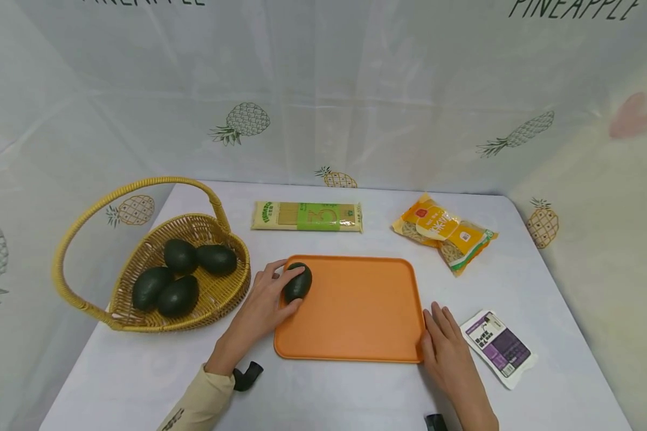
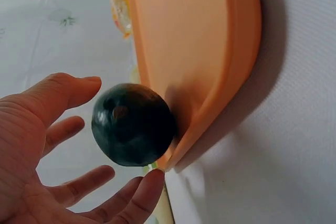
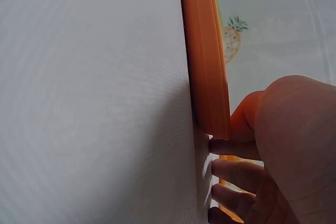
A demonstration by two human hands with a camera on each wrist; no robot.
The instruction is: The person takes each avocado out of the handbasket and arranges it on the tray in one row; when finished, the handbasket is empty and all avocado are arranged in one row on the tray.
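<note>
A dark green avocado point(image 1: 298, 282) lies at the left edge of an orange tray point(image 1: 356, 308). My left hand point(image 1: 269, 296) reaches around it; in the left wrist view the fingers and thumb are spread, with gaps between them and the avocado point(image 2: 134, 124). One fingertip is near the tray rim point(image 2: 178, 153). My right hand point(image 1: 449, 347) rests on the table along the tray's right side, fingers extended. In the right wrist view its thumb is against the tray's corner point(image 3: 212, 114). Several avocados point(image 1: 179, 296) sit in a yellow wicker basket point(image 1: 215, 311) at the left.
Behind the tray lies a pack of noodles point(image 1: 307, 216) in green and clear wrapping. An orange-yellow food bag point(image 1: 444, 232) is at the back right. A white and purple packet point(image 1: 498, 347) lies right of my right hand. The basket's tall handle point(image 1: 67, 251) leans left.
</note>
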